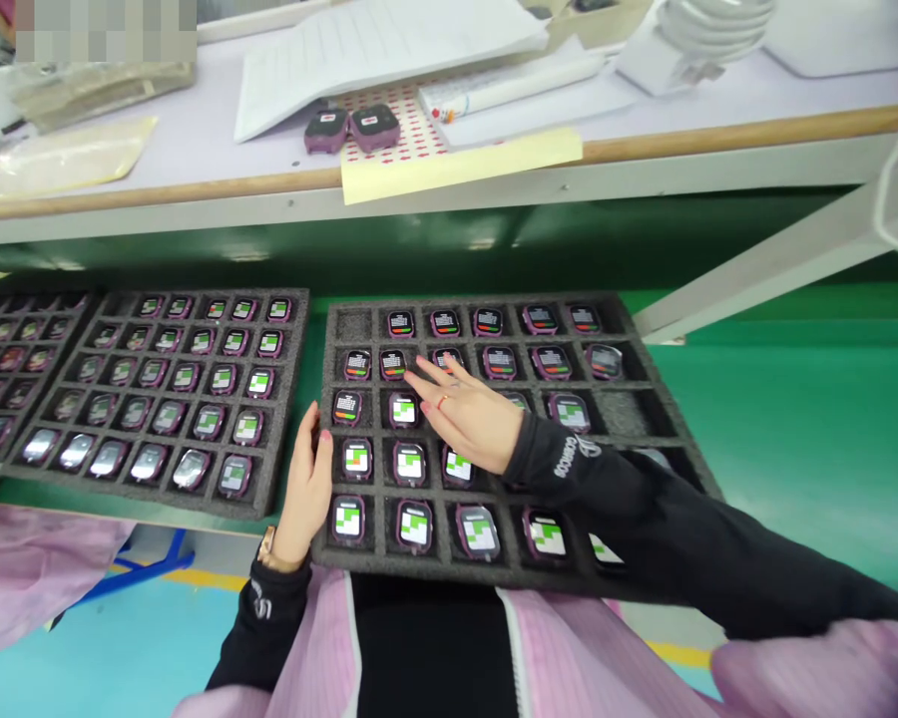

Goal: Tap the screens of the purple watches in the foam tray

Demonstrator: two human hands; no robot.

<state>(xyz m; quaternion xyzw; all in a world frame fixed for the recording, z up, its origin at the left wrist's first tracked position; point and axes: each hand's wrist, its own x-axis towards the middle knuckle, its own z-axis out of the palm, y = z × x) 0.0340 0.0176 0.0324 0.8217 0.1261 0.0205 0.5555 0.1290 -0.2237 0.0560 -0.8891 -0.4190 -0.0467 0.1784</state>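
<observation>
A black foam tray lies in front of me, its pockets filled with several small purple watch bodies with lit screens. My right hand reaches across the tray with fingers stretched out, fingertips over a watch body in the second row. It holds nothing. My left hand rests against the tray's left edge, fingers loosely curved along the foam.
A second foam tray of watch bodies lies to the left, a third at far left, all on a green surface. A raised shelf above carries papers, two watch bodies and a marker.
</observation>
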